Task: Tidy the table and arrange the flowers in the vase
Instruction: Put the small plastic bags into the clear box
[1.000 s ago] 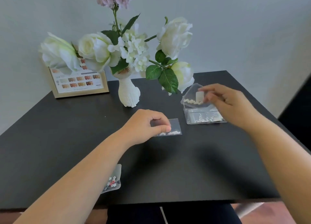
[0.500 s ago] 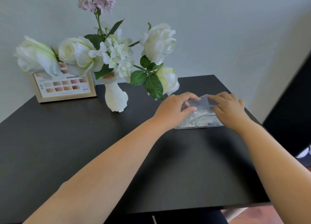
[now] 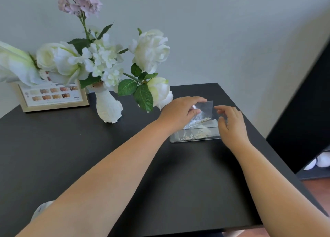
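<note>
A black table [image 3: 125, 165] fills most of the view, set against a pale wall [image 3: 223, 31]. The vase [image 3: 108, 108] is the landmark: white, upright, standing on the table toward its far left. The flowers [image 3: 100, 58] stand in the vase, white blooms spreading to both sides of it and one pink cluster rising well above it. One white bloom hangs low to the right of the vase on a leafy stem. A framed card [image 3: 53, 96] leans at the wall just left of the vase, partly hidden by blooms.

Well to the right of the vase, a clear box [image 3: 194, 135] lies on the table with its lid raised; small pale bits show inside. The left hand [image 3: 180, 112] reaches across from the vase side, thumb and fingers pinching a small clear bag [image 3: 201, 112] over the box. The right hand [image 3: 230, 124], on the side of the box away from the vase, has its fingers loosely curled at the lid's edge; whether they grip it I cannot tell.

Near the table's front edge, far below the vase, a pale packet [image 3: 42, 208] peeks from behind the left forearm.
</note>
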The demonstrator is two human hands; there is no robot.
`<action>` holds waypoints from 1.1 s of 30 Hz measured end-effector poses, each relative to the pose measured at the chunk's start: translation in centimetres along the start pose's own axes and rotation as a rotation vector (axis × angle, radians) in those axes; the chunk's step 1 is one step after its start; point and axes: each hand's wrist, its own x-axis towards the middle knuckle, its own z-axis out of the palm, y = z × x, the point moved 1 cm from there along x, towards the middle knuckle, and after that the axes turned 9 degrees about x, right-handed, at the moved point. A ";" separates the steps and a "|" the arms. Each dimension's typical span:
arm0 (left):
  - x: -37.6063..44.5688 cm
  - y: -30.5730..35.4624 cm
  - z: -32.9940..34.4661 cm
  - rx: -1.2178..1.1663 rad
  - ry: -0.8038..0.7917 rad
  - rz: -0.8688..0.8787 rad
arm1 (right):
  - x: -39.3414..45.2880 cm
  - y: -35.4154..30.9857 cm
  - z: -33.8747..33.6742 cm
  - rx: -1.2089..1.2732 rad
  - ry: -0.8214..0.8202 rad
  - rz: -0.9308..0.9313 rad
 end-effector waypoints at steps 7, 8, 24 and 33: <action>0.9 -0.5 0.5 0.133 -0.123 0.053 | 0.1 0.0 -0.5 0.053 0.014 0.027; 1.0 -0.6 0.6 0.124 -0.158 0.045 | 0.1 0.0 -0.6 0.063 0.017 0.027; -11.1 -4.0 -5.7 0.007 -0.327 -0.043 | -2.3 -5.1 1.6 -0.114 -0.074 -0.470; -24.9 -9.6 -13.6 -0.041 -0.592 -0.496 | -3.6 -6.9 5.0 -0.108 -0.188 -0.477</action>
